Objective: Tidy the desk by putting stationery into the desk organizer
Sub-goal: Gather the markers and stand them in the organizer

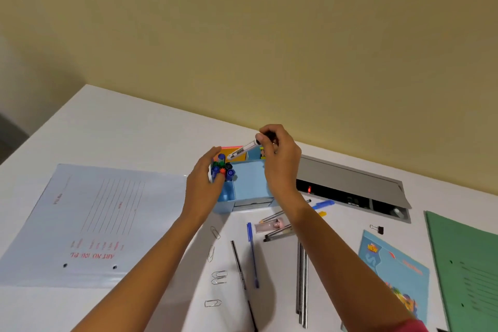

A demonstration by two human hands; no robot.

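Observation:
A light blue desk organizer (249,180) stands at the middle of the white desk. Several markers (223,168) with blue, black and orange caps stand in its left compartment. My left hand (203,183) rests against the organizer's left side with fingers fairly straight beside the markers. My right hand (279,159) pinches a white marker (242,149) with a black cap, held tilted above the organizer's back compartments. On the desk in front lie a blue pen (253,256), a black pen (239,267), several grey pencils (301,277) and paper clips (218,276).
A pale blue file folder (89,224) lies at the left, a green folder (469,272) at the right and a blue booklet (393,269) beside it. A grey cable hatch (350,183) is open behind the organizer. A black binder clip (377,229) and a pink item (272,225) lie nearby.

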